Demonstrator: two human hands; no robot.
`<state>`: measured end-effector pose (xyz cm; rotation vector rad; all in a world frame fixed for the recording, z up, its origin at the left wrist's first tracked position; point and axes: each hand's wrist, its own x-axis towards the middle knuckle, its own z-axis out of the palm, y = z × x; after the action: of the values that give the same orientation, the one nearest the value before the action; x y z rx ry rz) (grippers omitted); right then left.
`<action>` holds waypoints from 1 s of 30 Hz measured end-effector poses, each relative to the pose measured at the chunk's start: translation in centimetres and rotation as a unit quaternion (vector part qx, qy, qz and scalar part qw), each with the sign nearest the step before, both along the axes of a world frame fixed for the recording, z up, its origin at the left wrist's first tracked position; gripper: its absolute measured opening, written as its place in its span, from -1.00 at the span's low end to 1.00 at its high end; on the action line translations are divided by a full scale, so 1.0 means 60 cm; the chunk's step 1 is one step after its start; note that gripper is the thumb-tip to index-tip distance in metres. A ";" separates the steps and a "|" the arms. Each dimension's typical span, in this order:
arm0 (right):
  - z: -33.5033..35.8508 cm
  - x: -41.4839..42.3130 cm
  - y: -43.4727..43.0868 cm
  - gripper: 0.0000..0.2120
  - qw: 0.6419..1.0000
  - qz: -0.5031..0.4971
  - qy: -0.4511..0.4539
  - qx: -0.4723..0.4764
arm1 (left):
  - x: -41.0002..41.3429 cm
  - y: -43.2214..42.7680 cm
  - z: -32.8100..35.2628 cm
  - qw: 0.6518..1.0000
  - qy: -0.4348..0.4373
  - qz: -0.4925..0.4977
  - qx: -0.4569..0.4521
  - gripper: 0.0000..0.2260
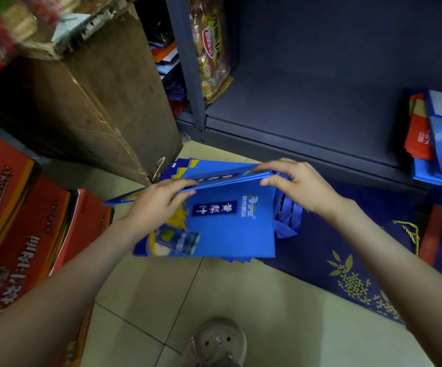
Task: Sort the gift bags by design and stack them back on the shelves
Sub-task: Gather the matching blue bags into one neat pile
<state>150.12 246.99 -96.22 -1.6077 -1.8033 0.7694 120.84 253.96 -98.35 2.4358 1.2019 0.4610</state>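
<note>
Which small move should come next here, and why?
Probably lift the flat blue paper gift bags onto the dark grey metal shelf: the left hand and the right hand grip both ends, and the shelf lies just ahead.

Hands: two, left hand (159, 205) and right hand (302, 186). Blue: one raised bag (222, 179), one flat bag (241, 234) beneath it, with more underneath that cannot be counted. Left: at least three red cartons (11, 221) and one brown box (103, 102); far: one snack packet (212, 56); right: one navy bag (333, 247); near: one shoe (217, 340).
</note>
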 end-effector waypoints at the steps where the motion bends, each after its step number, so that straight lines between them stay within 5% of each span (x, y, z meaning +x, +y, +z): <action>1: -0.001 -0.002 0.001 -0.73 1.000 -0.016 0.013 0.015 | 0.003 0.001 0.001 1.000 0.008 0.008 0.026 -0.52; 4: -0.012 0.000 -0.001 -0.74 0.997 -0.051 0.008 0.057 | 0.007 -0.003 0.001 0.997 -0.007 0.003 0.073 -0.57; 8: -0.052 0.012 -0.023 -0.63 0.988 0.014 -0.124 0.096 | -0.010 -0.007 -0.028 0.993 0.066 -0.085 0.056 -0.52; 12: -0.116 0.013 -0.056 -0.34 0.949 0.190 -0.248 -0.048 | -0.014 -0.049 -0.069 0.947 0.255 -0.183 -0.069 -0.15; 15: -0.140 0.017 -0.073 -0.27 0.933 0.208 -0.280 -0.084 | 0.027 -0.069 -0.087 0.952 0.238 -0.190 -0.039 -0.14; 19: -0.134 0.050 -0.079 -0.42 0.968 0.066 -0.243 -0.011 | 0.146 -0.049 -0.079 0.980 0.157 -0.119 -0.012 -0.31; 22: -0.146 0.120 -0.092 -0.41 0.960 -0.092 -0.262 0.015 | 0.243 -0.030 -0.076 0.980 0.162 -0.115 0.012 -0.44; 26: -0.160 0.230 -0.117 -0.28 0.898 -0.319 -0.300 -0.044 | 0.359 -0.027 -0.082 0.977 0.134 -0.164 0.036 -0.46; 30: -0.171 0.313 -0.136 -0.22 0.834 -0.421 -0.350 -0.065 | 0.444 -0.041 -0.087 0.970 0.096 -0.212 0.076 -0.47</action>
<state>168.92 238.82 -106.51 -2.7045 -1.1785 -0.1536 147.50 251.47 -103.60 2.8223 0.6958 0.2003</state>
